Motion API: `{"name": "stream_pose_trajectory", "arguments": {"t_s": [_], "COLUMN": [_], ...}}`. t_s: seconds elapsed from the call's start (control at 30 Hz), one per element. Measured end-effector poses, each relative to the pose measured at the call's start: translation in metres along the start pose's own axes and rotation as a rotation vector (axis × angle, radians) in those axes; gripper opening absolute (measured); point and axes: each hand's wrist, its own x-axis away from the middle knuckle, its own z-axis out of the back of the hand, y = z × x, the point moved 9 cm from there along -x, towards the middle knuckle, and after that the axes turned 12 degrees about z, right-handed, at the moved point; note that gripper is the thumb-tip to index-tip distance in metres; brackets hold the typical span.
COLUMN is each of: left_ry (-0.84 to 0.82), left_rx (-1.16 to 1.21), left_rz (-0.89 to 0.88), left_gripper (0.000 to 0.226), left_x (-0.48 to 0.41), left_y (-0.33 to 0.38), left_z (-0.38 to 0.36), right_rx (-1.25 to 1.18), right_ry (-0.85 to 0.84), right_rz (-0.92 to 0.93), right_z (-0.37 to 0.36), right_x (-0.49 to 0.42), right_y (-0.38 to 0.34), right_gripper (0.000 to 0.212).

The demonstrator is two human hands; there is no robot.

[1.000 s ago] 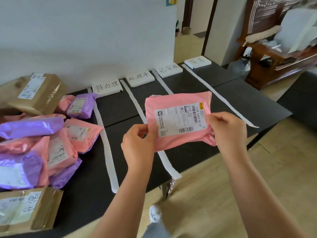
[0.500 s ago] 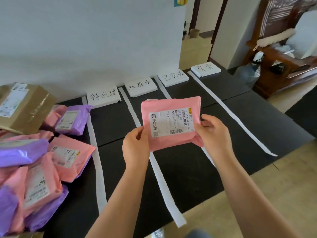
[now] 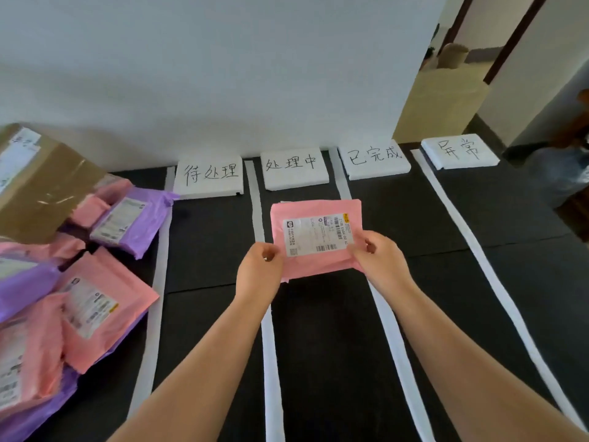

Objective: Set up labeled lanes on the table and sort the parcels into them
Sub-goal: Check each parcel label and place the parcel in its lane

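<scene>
While both hands pinch it by its lower corners, thumbs on top, left hand (image 3: 259, 272) at the lower left and right hand (image 3: 381, 260) at the lower right, the pink parcel (image 3: 315, 231) sits centre frame, label up, reaching up-frame from the grip. It is over the second lane from frame left, mostly between two white strips (image 3: 269, 346), just below the second label card (image 3: 294, 169). Touching the table (image 3: 478, 250) or hovering: can't tell. Setup looks done: four cards along the table's far edge, four strips running down it. Sorting looks barely begun: this is the only parcel over a lane. The pile (image 3: 95, 301) of pink and purple parcels and a cardboard box (image 3: 41, 186) wait at frame left, outside the leftmost strip.
</scene>
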Motion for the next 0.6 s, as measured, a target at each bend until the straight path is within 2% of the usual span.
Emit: {"name": "stream_pose_trajectory", "arguments": {"t_s": [0.07, 0.2, 0.33, 0.4, 0.6], "left_ry": [0.018, -0.005, -0.006, -0.007, -0.043], "left_rx": [-0.037, -0.108, -0.136, -0.155, -0.279], "left_rz": [0.038, 0.036, 0.066, 0.063, 0.026], "left_gripper": [0.031, 0.033, 0.036, 0.039, 0.044], "left_x": [-0.041, -0.076, -0.112, -0.124, -0.147], "left_y": [0.013, 0.029, 0.037, 0.04, 0.041], "left_z": [-0.028, -0.047, -0.067, -0.073, -0.085], "right_rx": [0.056, 0.128, 0.221, 0.249, 0.293], "right_ry": [-0.076, -0.129, -0.195, -0.208, -0.335], "right_rz": [0.024, 0.066, 0.077, 0.097, 0.122], "right_z": [-0.009, -0.026, -0.049, -0.057, -0.075], "right_x": [-0.055, -0.106, -0.153, -0.169, -0.184], "right_y": [0.018, 0.025, 0.044, 0.05, 0.058], "right_gripper": [0.043, 0.037, 0.012, 0.019, 0.013]}}
